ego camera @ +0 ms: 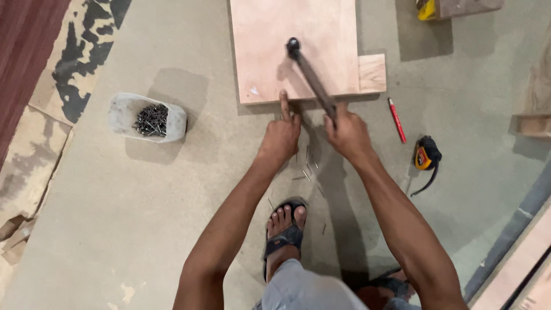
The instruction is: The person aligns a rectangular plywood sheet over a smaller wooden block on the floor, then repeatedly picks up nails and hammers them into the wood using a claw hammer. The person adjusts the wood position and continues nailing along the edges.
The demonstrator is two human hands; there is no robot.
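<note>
**Hammer raised over the near edge of a board**

- Person crouches on the concrete floor [172, 218], one sandalled foot [285, 227] planted forward, probably for balance.
- Right hand [348, 133] closed round the hammer [313, 77] low on the handle; the head is up over the plywood board [270, 46]. A grip that far back gives a longer swing.
- Left hand [281, 135] mostly curled, forefinger stretched out to the board's near edge. It seems to steady something there, likely a nail, but that is too small to tell.
- Board lies flat on the floor, a small wood block [372, 73] touching its right side.
- Loose nails [307, 166] scattered on the floor between foot and hands, within easy reach.
- White tub of nails [148, 117] further left, apart from the board.
- Red pencil [396, 119] and tape measure [427, 156] lie to the right, beside the working arm, clear of the swing.
</note>
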